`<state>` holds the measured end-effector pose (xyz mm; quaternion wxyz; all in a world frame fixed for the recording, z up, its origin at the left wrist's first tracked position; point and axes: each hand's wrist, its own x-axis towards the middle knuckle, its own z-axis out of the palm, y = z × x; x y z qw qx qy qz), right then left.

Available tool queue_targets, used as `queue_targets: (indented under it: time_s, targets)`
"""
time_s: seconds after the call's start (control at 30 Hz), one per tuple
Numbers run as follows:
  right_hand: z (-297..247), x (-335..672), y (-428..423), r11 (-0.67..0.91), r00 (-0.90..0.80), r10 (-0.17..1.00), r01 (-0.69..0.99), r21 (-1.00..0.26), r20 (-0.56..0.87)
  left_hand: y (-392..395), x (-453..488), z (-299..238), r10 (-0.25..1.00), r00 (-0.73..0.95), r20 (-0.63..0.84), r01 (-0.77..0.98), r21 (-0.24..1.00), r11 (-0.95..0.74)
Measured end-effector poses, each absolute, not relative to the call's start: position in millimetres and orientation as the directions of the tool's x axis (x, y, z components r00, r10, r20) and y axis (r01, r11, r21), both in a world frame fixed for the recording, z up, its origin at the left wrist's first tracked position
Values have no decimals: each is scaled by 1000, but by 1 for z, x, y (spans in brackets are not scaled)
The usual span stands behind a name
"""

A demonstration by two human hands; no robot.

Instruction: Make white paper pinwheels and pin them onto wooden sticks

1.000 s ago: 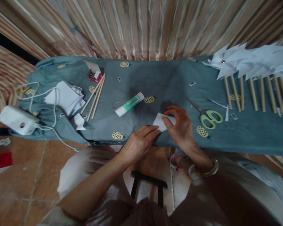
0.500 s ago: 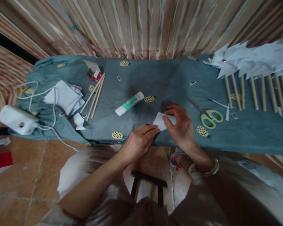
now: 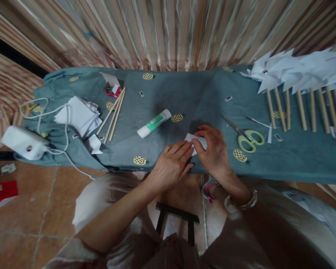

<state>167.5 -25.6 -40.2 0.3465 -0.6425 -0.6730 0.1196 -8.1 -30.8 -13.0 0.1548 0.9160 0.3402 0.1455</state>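
A small folded piece of white paper (image 3: 199,141) lies near the table's front edge, partly hidden under both hands. My left hand (image 3: 171,163) rests on its left part with the fingers stretched flat and the thumb apart. Thumb and fingers of my right hand (image 3: 213,151) grip the paper from the right. Just beyond the hands lies a glue stick (image 3: 154,123) with a green label and its white cap on. To the right of my right hand are scissors (image 3: 248,139) with pale green handles, blades partly apart.
Paper pinwheels (image 3: 289,74) on wooden sticks lie in a row at the right. At the left are a stack of white paper (image 3: 75,114), wooden sticks (image 3: 114,116), a small box of metal pins (image 3: 112,87) and a white device (image 3: 25,142) with a cable.
My left hand has gone from pinching the paper's left corner to lying flat on it, a little farther right. My right hand keeps its grip with hardly any movement.
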Motion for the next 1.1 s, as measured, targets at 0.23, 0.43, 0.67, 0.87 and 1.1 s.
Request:
queue_targets:
  time_s: [0.23, 0.43, 0.67, 0.87, 1.1]
  targets:
    - [-39, 173, -49, 169, -13, 946, 872, -460, 323, -47, -7, -28, 620, 777, 113, 592, 204, -779]
    - [-39, 203, -56, 92, 79, 939, 881, -465, 336, -47, -19, -31, 595, 793, 133, 561, 224, -797]
    - [-40, 225, -51, 27, 160, 926, 876, -481, 343, -55, -43, -26, 581, 790, 198, 540, 226, -811]
    - [-41, 227, -48, 55, 158, 915, 862, -503, 371, -65, -56, -18, 584, 781, 223, 548, 203, -811]
    - [-33, 220, -48, 195, -36, 954, 829, -524, 298, -69, -56, -14, 627, 739, 248, 577, 249, -778]
